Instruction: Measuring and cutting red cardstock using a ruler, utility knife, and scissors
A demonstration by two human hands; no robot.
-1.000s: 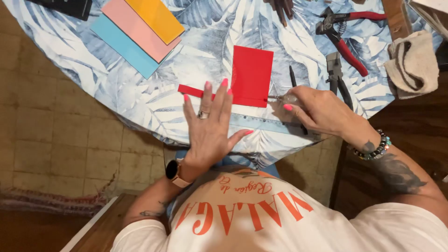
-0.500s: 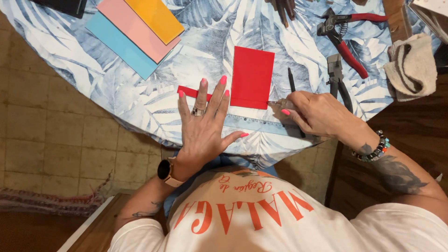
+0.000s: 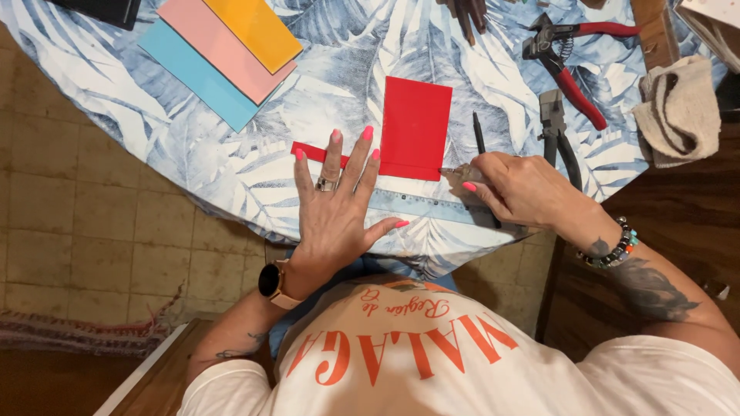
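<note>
Head view: red sheet (image 3: pixel 415 127) just beyond left hand (image 3: pixel 337 202) fingers (image 3: pixel 363 150).

White lettered shirt (image 3: pixel 462 370), smartwatch (image 3: pixel 271 282), beaded bracelet (image 3: pixel 613 245).

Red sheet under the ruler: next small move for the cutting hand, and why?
Probably draw the blade along the ruler toward the left hand. The right hand holds a small cutting tool with its tip at the red sheet's right edge, level with the ruler line, while the left hand lies flat, pinning ruler and sheet on the table.
</note>
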